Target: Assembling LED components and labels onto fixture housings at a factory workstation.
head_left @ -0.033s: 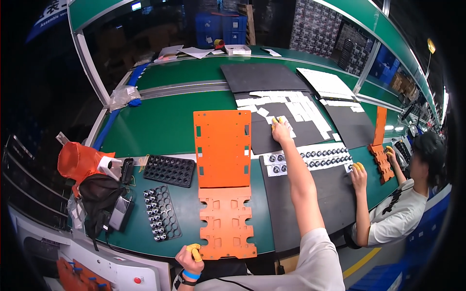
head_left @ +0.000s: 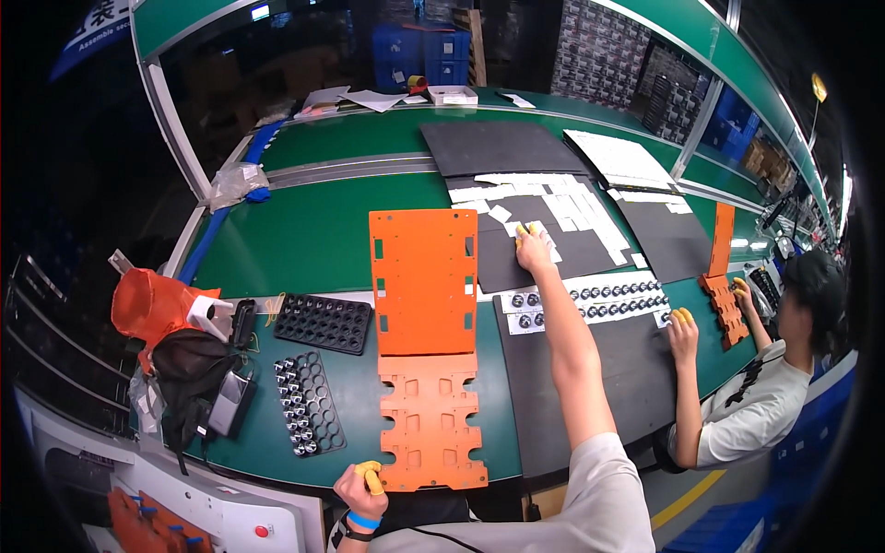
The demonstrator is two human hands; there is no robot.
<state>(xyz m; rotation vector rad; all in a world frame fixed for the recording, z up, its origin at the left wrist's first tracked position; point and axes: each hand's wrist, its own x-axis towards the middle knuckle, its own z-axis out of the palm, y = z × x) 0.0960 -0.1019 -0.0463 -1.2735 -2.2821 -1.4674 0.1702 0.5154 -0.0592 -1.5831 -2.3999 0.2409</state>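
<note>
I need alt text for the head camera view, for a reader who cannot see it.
A person's right hand reaches to white paper labels on a black mat, while the left hand rests at the near edge of an orange cut-out panel on a green workbench. A co-worker sits on the right.

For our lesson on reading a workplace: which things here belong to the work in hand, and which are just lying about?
In the work:
right hand reaching onto the white strips on a black mat
left hand at the orange plate

Lying about:
orange bag
black empty tray
clear plastic bag
</note>
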